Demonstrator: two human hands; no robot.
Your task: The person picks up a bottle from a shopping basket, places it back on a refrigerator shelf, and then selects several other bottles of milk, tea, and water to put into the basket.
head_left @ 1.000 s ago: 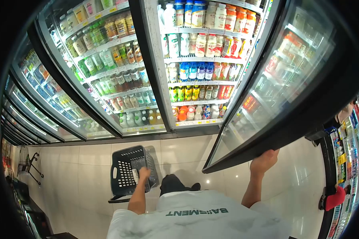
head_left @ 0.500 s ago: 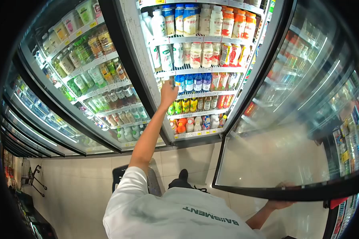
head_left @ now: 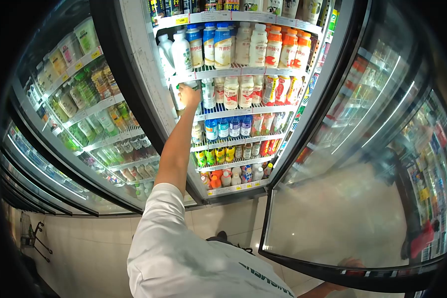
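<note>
My left hand (head_left: 188, 95) is inside the open fridge at the left end of the second full shelf, its fingers closed round the top of a white bottle with green on it (head_left: 192, 85). White bottles (head_left: 209, 93) with green print stand just to its right. Below it are blue-labelled bottles (head_left: 223, 128). At the lower right, my right hand (head_left: 351, 263) is at the lower edge of the glass door (head_left: 333, 223), its fingers seen through the glass and wrapped on the dark frame.
Above my left hand, a shelf edge (head_left: 233, 73) carries white, blue-capped and orange-capped bottles. A dark upright frame (head_left: 129, 74) separates the closed fridge on the left. A trolley (head_left: 31, 237) stands far left on the tiled floor (head_left: 94, 243).
My left hand has moved up a shelf, from beside the blue-labelled bottles to the white and green ones, and has closed on one. The view has shifted; my right hand stays at the door.
</note>
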